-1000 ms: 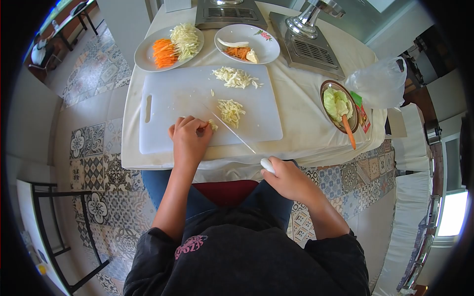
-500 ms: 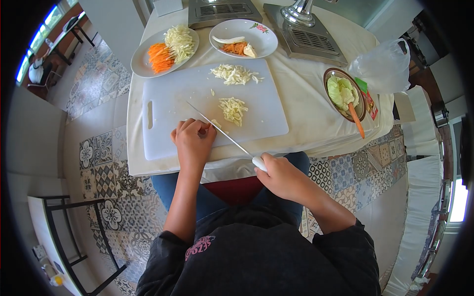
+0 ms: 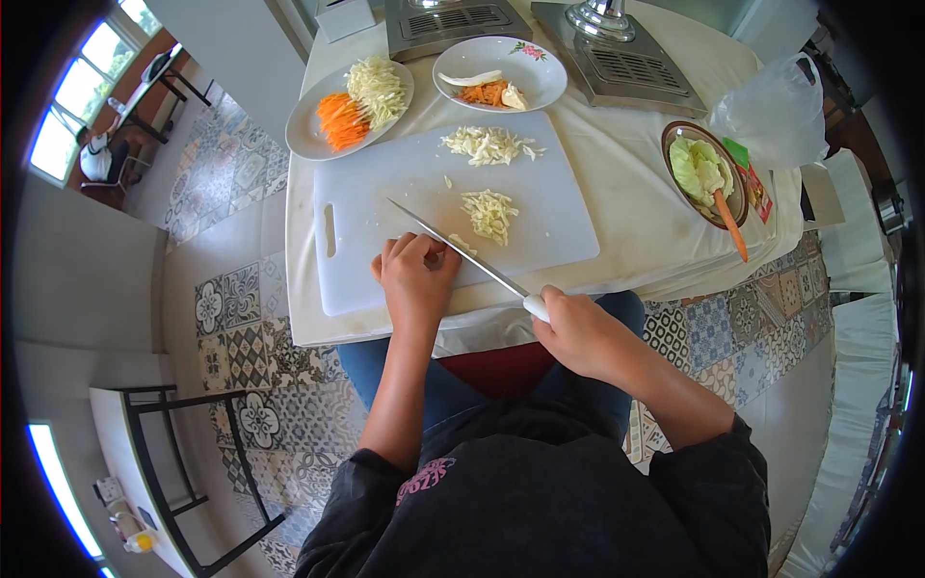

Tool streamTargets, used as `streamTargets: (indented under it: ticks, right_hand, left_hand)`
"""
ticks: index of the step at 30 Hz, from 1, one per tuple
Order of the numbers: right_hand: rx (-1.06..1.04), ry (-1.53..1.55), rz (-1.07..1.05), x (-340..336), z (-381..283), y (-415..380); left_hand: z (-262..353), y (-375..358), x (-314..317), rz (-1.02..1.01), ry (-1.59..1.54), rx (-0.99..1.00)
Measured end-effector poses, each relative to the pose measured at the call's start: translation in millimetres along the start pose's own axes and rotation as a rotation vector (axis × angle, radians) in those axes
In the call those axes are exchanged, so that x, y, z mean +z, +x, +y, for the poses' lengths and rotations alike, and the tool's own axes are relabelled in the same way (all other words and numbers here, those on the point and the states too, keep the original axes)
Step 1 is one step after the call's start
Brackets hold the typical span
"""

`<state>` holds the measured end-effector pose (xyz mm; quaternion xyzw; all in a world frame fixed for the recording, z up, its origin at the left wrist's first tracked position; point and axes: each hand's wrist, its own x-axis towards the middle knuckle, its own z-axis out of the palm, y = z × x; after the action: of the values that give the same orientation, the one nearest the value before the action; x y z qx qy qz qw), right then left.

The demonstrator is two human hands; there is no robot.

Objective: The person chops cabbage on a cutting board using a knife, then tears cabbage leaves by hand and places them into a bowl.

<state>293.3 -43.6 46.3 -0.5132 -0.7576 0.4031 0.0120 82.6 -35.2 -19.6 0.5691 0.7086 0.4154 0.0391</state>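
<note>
My right hand (image 3: 581,332) is wrapped round the white handle of a kitchen knife (image 3: 472,258). The blade slants up and left over the white cutting board (image 3: 376,207), along the fingers of my left hand (image 3: 416,275). Those fingers are curled down on the board near its front edge, and whatever is under them is hidden. Just past the blade lie a few pale cabbage slivers (image 3: 462,244). Farther back on the board are a small pile of shredded cabbage (image 3: 489,216) and a second, wider pile (image 3: 487,144).
Behind the board stand a plate (image 3: 306,114) of shredded carrot and cabbage and a flowered plate (image 3: 540,82) with carrot scraps. At right are a brown-rimmed bowl (image 3: 679,197) with cabbage and a carrot, and a plastic bag (image 3: 771,116). Metal stands (image 3: 636,72) sit at the back.
The whole scene has shifted to the right in view as my head turned. My hands, the knife and the cabbage piles keep nearly the same places on the board.
</note>
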Motion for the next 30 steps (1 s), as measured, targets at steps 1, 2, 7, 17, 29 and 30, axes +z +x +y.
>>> streamTargets:
  ticks: [1,2,7,17,29,30]
  right_hand:
    - [0.013,0.011,-0.014,-1.5,0.1,-1.6]
    - [0.006,0.011,-0.012,-2.1,2.5,-3.9]
    - [-0.005,-0.019,-0.025,-5.6,13.9,-15.8]
    - [-0.037,-0.012,-0.054,-5.3,-3.1,22.6]
    - [-0.023,-0.082,0.0,-16.5,22.0,-6.3]
    - [-0.012,-0.084,0.003,-18.7,24.4,-6.5]
  left_hand:
    - [0.9,-0.2,-0.2,0.001,-0.001,0.001]
    - [1.1,-0.4,-0.3,-0.003,0.001,-0.005]
    - [-1.9,-1.0,2.9,0.004,0.005,0.005]
    - [-1.3,-0.4,0.2,-0.042,0.015,-0.016]
    - [-2.9,-4.9,6.2,0.036,0.079,0.016]
    - [-1.5,-5.5,6.1,0.037,0.083,0.023]
